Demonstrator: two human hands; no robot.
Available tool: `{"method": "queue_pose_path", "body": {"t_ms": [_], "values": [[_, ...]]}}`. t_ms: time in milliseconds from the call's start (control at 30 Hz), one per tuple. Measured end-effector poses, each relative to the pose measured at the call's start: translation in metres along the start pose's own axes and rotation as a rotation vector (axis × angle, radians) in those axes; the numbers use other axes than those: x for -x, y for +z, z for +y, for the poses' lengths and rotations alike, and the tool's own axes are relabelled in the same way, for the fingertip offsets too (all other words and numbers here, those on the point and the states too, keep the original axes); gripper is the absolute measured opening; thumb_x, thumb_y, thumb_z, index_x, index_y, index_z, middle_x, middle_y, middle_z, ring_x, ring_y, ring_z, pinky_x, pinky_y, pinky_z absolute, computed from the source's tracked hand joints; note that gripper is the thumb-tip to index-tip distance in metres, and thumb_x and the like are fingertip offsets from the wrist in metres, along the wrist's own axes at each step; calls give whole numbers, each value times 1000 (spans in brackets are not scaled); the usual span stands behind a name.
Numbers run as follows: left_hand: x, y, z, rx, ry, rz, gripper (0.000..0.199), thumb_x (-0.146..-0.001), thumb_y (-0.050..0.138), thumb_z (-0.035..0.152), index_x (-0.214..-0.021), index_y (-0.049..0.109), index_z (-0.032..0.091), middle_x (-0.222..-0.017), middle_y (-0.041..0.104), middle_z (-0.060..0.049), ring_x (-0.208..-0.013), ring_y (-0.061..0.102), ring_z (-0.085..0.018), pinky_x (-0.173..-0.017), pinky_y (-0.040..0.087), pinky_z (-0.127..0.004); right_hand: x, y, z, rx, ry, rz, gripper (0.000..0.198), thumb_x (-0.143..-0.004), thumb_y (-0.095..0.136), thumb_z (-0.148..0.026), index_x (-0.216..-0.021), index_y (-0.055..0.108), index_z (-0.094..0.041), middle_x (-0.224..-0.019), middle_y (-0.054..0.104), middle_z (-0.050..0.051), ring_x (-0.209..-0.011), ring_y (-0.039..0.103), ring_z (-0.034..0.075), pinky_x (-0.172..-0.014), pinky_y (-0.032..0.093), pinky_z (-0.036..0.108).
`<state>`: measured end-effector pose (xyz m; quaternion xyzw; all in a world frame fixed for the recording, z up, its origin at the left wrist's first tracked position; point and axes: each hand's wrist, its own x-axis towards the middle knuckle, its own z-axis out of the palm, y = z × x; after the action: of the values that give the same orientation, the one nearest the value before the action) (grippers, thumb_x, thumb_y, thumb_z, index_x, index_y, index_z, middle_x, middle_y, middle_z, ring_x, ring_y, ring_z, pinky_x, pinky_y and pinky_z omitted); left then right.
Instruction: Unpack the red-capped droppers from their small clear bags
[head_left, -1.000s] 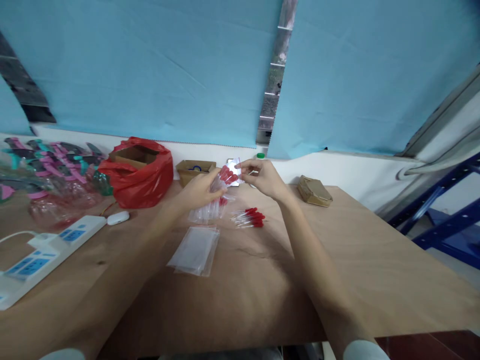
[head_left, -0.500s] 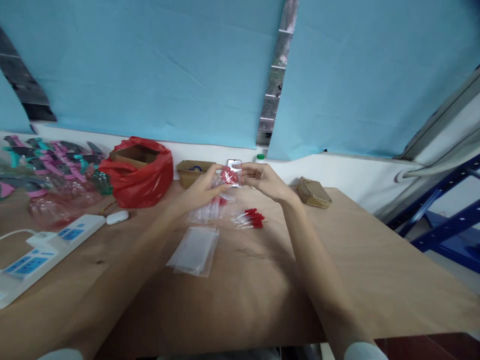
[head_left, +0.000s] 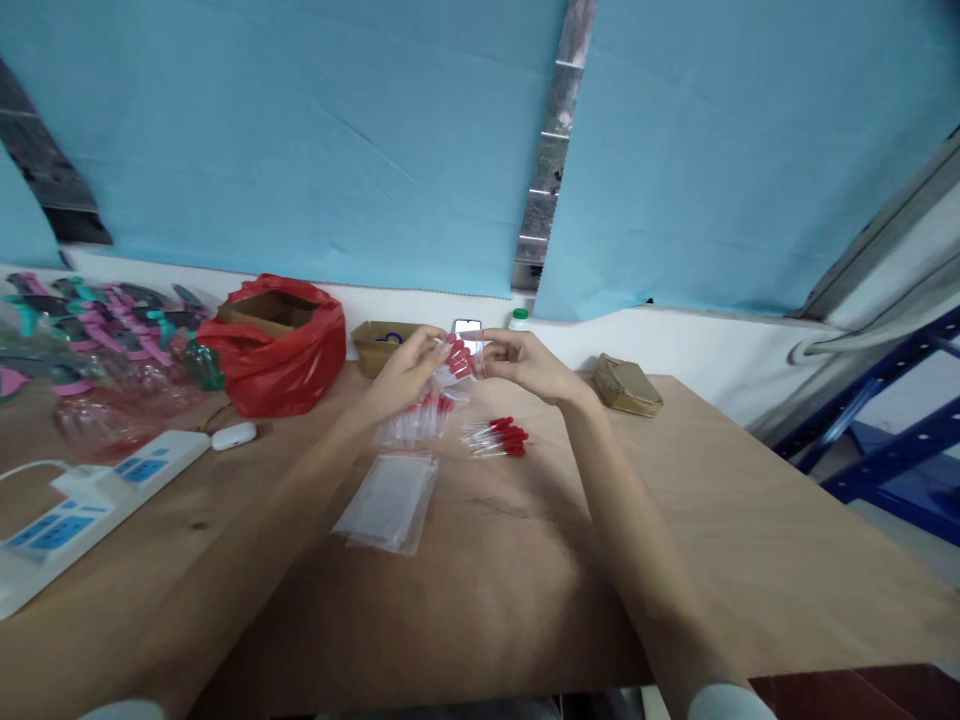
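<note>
Between both hands, above the table, is a clear plastic bag [head_left: 457, 364] with several thin red-ended tools inside; their exact kind is too small to make out. My left hand [head_left: 409, 375] is closed on the bag's left side, thumb in front. At its right edge, my right hand [head_left: 531, 365] pinches the bag. Below the left hand lie filled clear bags [head_left: 414, 424] with red ends showing. A loose bunch of the same red-handled tools [head_left: 499, 437] rests right of them. Nearer to me sits a stack of flat clear bags [head_left: 391, 502].
A phone [head_left: 468, 326] stands behind the held bag, near a green-capped bottle [head_left: 519, 318]. Leftward are a cardboard tray [head_left: 371, 350], a red plastic bag [head_left: 289, 365], spray bottles [head_left: 112, 400], a white case [head_left: 234, 436] and a power strip [head_left: 82, 510]. A brown package [head_left: 628, 386] lies right.
The held bag has tilted, and its red ends now fan out more distinctly, slightly lower. More of the phone shows behind it. Both hands stay nearly in place.
</note>
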<state>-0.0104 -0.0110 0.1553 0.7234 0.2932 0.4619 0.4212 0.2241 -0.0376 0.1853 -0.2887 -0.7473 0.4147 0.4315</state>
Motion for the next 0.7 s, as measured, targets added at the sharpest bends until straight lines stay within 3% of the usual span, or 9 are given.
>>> {"method": "queue_pose_path", "body": {"t_ms": [167, 300, 400, 533, 700], "values": [[-4, 5, -14, -98, 96, 173, 33, -95, 69, 52, -105, 58, 23, -105, 69, -2, -46, 52, -5, -38, 39, -19, -2, 8, 1, 9, 22, 31, 53, -86, 79, -33, -137, 72, -22, -93, 79, 2, -88, 70, 17, -88, 58, 33], [-1, 7, -13, -212, 173, 247, 29, -99, 64, 51, -99, 58, 23, -93, 68, 0, -47, 53, -6, -42, 40, -20, -6, 16, 5, -5, 15, 120, 52, -85, 79, -34, -135, 72, -20, -92, 78, 2, -87, 70, 17, -85, 59, 32], [1, 7, -9, -247, 202, 262, 30, -101, 59, 52, -94, 57, 23, -77, 63, 3, -50, 55, -10, -47, 41, -21, -8, 18, 8, 37, -13, 141, 48, -87, 75, -31, -133, 73, -18, -91, 76, 2, -83, 67, 15, -83, 58, 31], [2, 4, -7, -248, 195, 237, 30, -103, 57, 51, -92, 58, 23, -63, 57, 5, -51, 56, -12, -51, 42, -23, -9, 18, 11, 80, -79, 119, 41, -86, 68, -23, -126, 76, -20, -109, 76, 5, -92, 68, 16, -84, 57, 30], [2, 4, -6, -371, 191, 249, 27, -100, 62, 48, -98, 66, 22, -81, 70, 0, -64, 62, -14, -58, 46, -24, -10, 19, 18, 69, -110, 133, 37, -85, 69, -22, -120, 77, -20, -106, 75, 4, -84, 66, 15, -79, 56, 28]]}}
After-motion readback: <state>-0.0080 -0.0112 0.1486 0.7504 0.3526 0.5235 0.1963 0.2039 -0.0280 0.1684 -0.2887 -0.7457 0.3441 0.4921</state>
